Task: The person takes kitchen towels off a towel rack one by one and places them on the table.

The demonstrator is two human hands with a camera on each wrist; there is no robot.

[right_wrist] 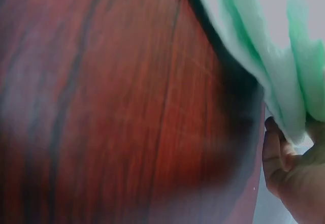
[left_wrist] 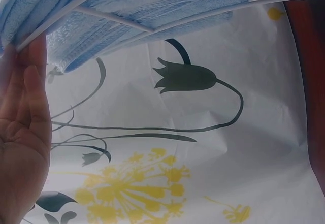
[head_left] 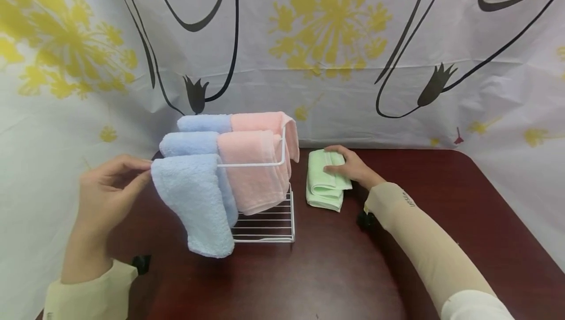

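Observation:
Blue towels and pink towels hang over the upper bars of a white wire rack (head_left: 293, 217). My left hand (head_left: 108, 192) pinches the top left corner of the front blue towel (head_left: 198, 202), at the end of the rack's bar. In the left wrist view, the fingers (left_wrist: 35, 89) of that hand reach up to the white wire and the blue cloth. To the right of the rack, my right hand (head_left: 350, 165) grips a folded light green towel (head_left: 324, 187), thumb on top. The right wrist view shows the green towel's layered folds close up. A pink towel (head_left: 253, 178) hangs behind the blue one.
The rack stands on a dark red-brown wooden table (head_left: 326, 271). Behind and beside the table hangs a white cloth (head_left: 335, 99) printed with yellow flowers and dark stems. Small black devices (head_left: 365, 219) sit at both wrists.

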